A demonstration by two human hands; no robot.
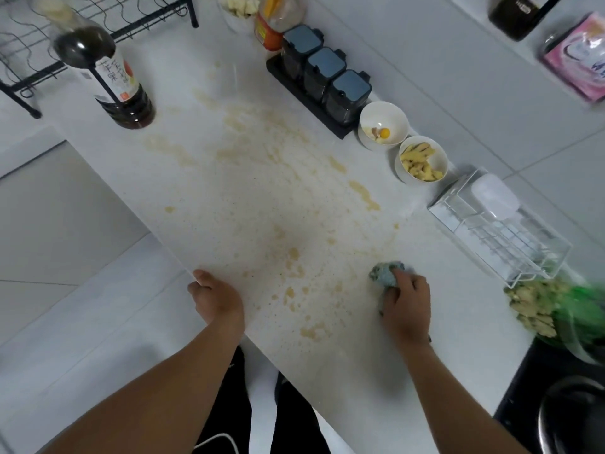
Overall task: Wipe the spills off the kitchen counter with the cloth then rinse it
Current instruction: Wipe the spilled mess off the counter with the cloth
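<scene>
Brownish spills (275, 178) streak and dot the white counter (183, 165) from the far middle down to the near edge. My right hand (406, 309) grips a crumpled blue-grey cloth (386, 275) and presses it on the counter at the right, beside the nearest splashes. My left hand (214, 298) rests on the counter's front edge, fingers curled over the rim; it holds nothing else.
A dark sauce bottle (108, 77) stands far left by a black wire rack (29, 44). Along the wall are a black spice-jar set (324, 77), two white bowls (384, 126) (422, 160), a white wire holder (501, 231), bagged greens (563, 309) and a black sink (556, 407) at lower right.
</scene>
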